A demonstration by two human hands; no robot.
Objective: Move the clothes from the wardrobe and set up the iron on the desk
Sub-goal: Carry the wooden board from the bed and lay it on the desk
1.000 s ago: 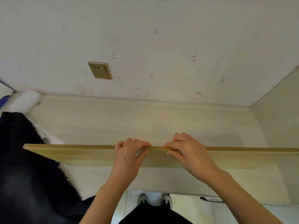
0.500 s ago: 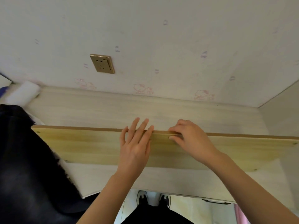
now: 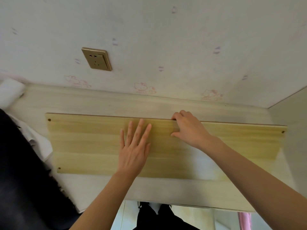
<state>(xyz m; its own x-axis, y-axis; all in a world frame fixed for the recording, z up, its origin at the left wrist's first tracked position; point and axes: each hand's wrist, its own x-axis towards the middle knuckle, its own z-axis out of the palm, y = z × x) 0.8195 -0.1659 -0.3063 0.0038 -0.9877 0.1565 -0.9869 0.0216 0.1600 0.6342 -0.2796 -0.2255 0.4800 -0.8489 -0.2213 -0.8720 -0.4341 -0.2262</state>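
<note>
left hand (image 3: 134, 146) grip spread flat on wooden board (image 3: 232, 145), steadying it | right hand (image 3: 187, 128) grip pinching board's far edge, frame centre | dark clothes (image 3: 20, 171) lower left on bench (image 3: 149, 105) | iron unseen

No words, numbers or brand names can be read anywhere from here. The wallpaper (image 3: 166, 39) carries only faint pink cartoon cat figures (image 3: 144, 87) in a row just above the table's back edge, plus small purple marks too blurred to make out. The gold wall socket (image 3: 96, 59) shows its slots and a switch, but no lettering. The wooden board (image 3: 86, 143) bears no label.
</note>
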